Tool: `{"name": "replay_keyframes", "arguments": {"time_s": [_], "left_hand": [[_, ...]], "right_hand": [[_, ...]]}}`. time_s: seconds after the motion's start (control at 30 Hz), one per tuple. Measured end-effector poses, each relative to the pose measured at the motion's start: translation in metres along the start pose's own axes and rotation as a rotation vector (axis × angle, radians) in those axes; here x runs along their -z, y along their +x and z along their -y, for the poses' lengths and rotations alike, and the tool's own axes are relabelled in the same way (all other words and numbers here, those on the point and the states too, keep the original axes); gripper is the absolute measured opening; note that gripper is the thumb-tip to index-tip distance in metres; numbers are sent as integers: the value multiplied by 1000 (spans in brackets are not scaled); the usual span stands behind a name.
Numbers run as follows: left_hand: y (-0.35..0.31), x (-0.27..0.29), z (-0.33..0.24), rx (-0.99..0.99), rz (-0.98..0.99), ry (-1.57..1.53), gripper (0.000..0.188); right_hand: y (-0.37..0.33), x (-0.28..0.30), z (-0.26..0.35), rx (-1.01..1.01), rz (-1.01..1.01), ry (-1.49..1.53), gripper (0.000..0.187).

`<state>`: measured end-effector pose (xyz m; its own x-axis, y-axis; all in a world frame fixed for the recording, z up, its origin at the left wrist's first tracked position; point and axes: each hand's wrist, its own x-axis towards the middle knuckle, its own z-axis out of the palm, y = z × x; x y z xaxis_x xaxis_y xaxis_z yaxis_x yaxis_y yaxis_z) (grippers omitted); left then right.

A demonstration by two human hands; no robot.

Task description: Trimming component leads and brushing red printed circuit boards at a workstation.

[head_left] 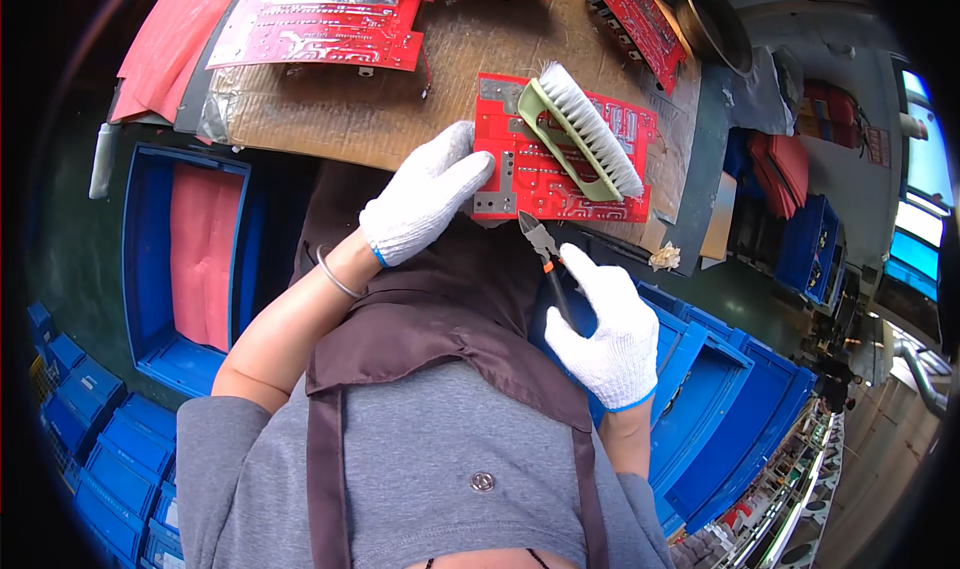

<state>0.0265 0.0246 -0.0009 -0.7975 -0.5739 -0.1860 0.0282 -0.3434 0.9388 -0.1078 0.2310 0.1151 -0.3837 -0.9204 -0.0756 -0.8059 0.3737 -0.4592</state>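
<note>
1. Brown cardboard (335,119) covers much of the counter (705,159), and the person in a grey shirt (440,449) and dark apron (430,339) sits or leans close at its near side.
2. Nearest on the right, the gloved right hand (608,337) has hold of cutters (543,244) with an orange and black handle; its thumb and forefinger are parted, with the handle between them.
3. The cutters point far and left, their tip at the near edge of the red circuit board (497,159); whether they touch it, I cannot tell.
4. On the left, the gloved left hand (430,194) grips that board by its left edge, thumb on top, fingers nearly closed and partly hidden.
5. This board lies at the near edge of the counter, between the 2 hands and a little beyond them.
6. Across its right part lies a brush (580,134), tilted on its side, with a pale green handle and white bristles facing far right.
7. Low on the left stands a blue crate (137,259) with a pink sheet (205,254) inside.
8. Farther off, more red boards rest on the counter, including 1 at far left (320,19) and 1 at far right (640,24).
</note>
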Motion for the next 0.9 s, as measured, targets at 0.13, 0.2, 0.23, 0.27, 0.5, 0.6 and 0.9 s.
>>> {"name": "replay_keyframes", "arguments": {"time_s": [0.13, 0.2, 0.23, 0.27, 0.5, 0.6, 0.9], "left_hand": [[-1, 0, 0, -15, -7, 41, 40], [-1, 0, -2, -15, -6, 36, 40], [-1, -1, -3, -15, -4, 31, 40], [-1, -2, -4, -12, -7, 35, 40], [0, -2, -1, -8, -2, 7, 40], [0, -1, -1, -9, -1, -3, 41], [0, -1, 3, -20, -4, 12, 42]], "right_hand": [[2, 4, 0, 22, 29, 7, 60], [4, 5, 0, -24, 24, 12, 61], [5, 6, -1, -71, 18, 17, 62], [5, 7, -3, -64, 30, 20, 62], [6, 7, 0, -61, 48, 28, 62], [8, 6, 1, 14, 66, 35, 61], [4, 5, -3, -60, 48, 28, 62]]}}
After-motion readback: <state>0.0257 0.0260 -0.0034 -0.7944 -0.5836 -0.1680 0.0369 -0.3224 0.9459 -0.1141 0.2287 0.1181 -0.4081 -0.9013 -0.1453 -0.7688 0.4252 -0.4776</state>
